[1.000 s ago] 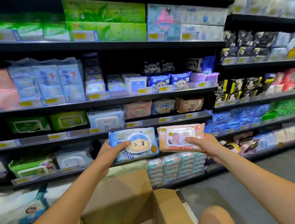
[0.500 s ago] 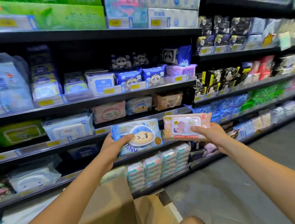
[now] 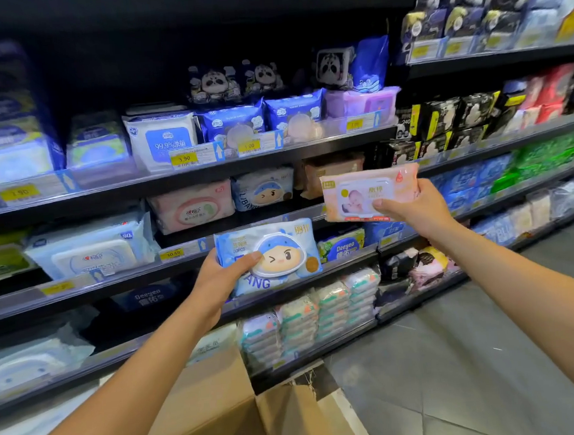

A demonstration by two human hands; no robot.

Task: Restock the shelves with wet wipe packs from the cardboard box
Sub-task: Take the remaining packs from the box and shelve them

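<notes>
Now the left hand (image 3: 215, 281) grips the blue pack (image 3: 268, 256) and the right hand (image 3: 412, 207) pinches the pink pack (image 3: 369, 192), both by an edge. Soft, light and probably slick film, so a firmer hold mid-pack looks safer.

Black shelves (image 3: 307, 149) with yellow price tags (image 3: 184, 159) on their edges stand along a grey tiled floor (image 3: 461, 358).

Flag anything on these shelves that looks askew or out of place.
The glossy blue pouch and the panda-print pack beside it lean askew above the lilac lidded wipe pack, while the dark-blue packs alongside face squarely forward. Nothing else stands out.
</notes>
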